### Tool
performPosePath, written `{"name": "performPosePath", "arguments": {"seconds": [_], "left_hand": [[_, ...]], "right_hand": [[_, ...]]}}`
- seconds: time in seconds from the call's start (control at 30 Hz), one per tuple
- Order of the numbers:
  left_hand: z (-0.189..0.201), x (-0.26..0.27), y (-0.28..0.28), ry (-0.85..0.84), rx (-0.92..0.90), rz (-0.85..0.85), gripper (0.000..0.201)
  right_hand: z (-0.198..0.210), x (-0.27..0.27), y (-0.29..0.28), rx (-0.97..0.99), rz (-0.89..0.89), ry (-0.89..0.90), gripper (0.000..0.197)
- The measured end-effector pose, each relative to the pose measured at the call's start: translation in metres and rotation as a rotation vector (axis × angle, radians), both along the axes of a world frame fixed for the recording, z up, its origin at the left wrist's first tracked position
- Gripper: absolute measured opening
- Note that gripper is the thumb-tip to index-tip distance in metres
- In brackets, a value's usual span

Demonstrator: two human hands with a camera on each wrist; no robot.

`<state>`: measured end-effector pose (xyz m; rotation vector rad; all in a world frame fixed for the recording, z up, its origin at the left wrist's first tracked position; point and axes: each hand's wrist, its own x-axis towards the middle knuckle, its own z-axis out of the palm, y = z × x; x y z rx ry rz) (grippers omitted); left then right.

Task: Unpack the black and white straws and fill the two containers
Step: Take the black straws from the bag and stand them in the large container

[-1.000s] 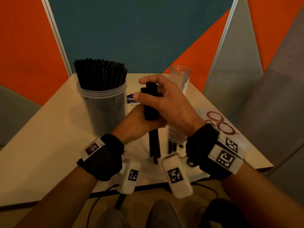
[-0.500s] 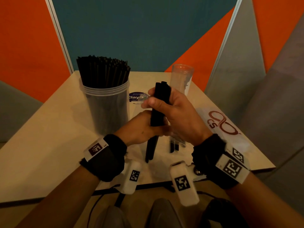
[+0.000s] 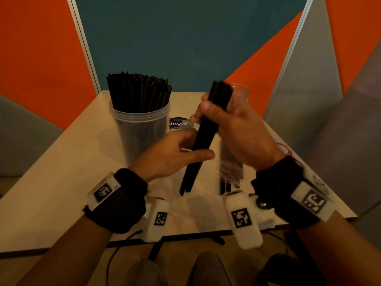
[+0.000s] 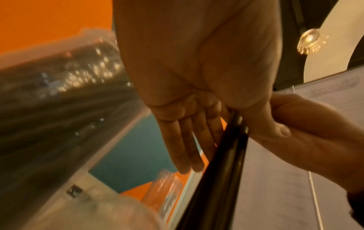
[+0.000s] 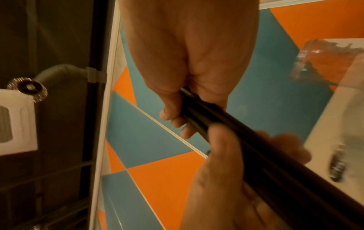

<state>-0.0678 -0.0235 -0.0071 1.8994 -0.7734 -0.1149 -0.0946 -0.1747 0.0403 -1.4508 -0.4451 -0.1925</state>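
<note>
Gripping a small bundle of black straws point(image 3: 203, 141) near its upper end, the right hand point(image 3: 237, 129) has its fingers curled round the bundle, which tilts with its top leaning away from the person and to the right. The right wrist view shows the same clamp: fingers wrapped on one side of the bundle, thumb on the other. The left hand point(image 3: 175, 155) meets the bundle lower down; in the left wrist view its fingers point(image 4: 187, 143) lie nearly straight along the straws while the thumb presses them from the other side, so it pinches rather than wraps them. The bundle's lower tips hang just above the table point(image 3: 61, 172), near the table's front edge.

Left of the bundle, a clear plastic container point(image 3: 142, 133) stands upright on the table, packed with black straws point(image 3: 138, 89) that rise well above its rim. Behind the right hand, a second clear container point(image 3: 240, 91) stands upright; only its rim shows, and what it holds cannot be told. Just right of the bundle and below the right hand, a clear wrapper with dark straws inside point(image 3: 231, 168) hangs blurred over the table. Between the two containers a round blue sticker point(image 3: 177, 123) lies on the tabletop. Both wrists wear black bands with white marker tags.
</note>
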Motion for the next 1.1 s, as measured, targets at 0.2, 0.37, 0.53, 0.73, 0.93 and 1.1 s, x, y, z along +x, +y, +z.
{"name": "performPosePath", "arguments": {"seconds": [0.2,0.37,0.53,0.73,0.93,1.1], "left_hand": [[0.024,0.007,0.064,-0.506,-0.119,0.49,0.017],[0.008,0.042,0.101,-0.578,0.204,0.684,0.018],[0.001,0.041,0.098,-0.553,0.124,0.701,0.015],[0.003,0.04,0.098,-0.515,0.068,0.705,0.014],[0.002,0.042,0.097,-0.508,0.028,0.712,0.014],[0.003,0.042,0.098,-0.5,0.029,0.714,0.015]], "right_hand": [[0.075,0.02,-0.006,0.206,-0.054,-0.37,0.01],[0.106,0.054,0.026,0.293,-0.162,-0.561,0.019],[0.09,0.077,0.072,0.391,-0.143,-0.403,0.004],[0.062,0.096,0.09,0.074,-0.297,-0.212,0.035],[0.039,0.104,0.095,-0.299,-0.365,-0.338,0.064],[0.018,0.11,0.101,-0.72,-0.374,-0.348,0.024]]}}
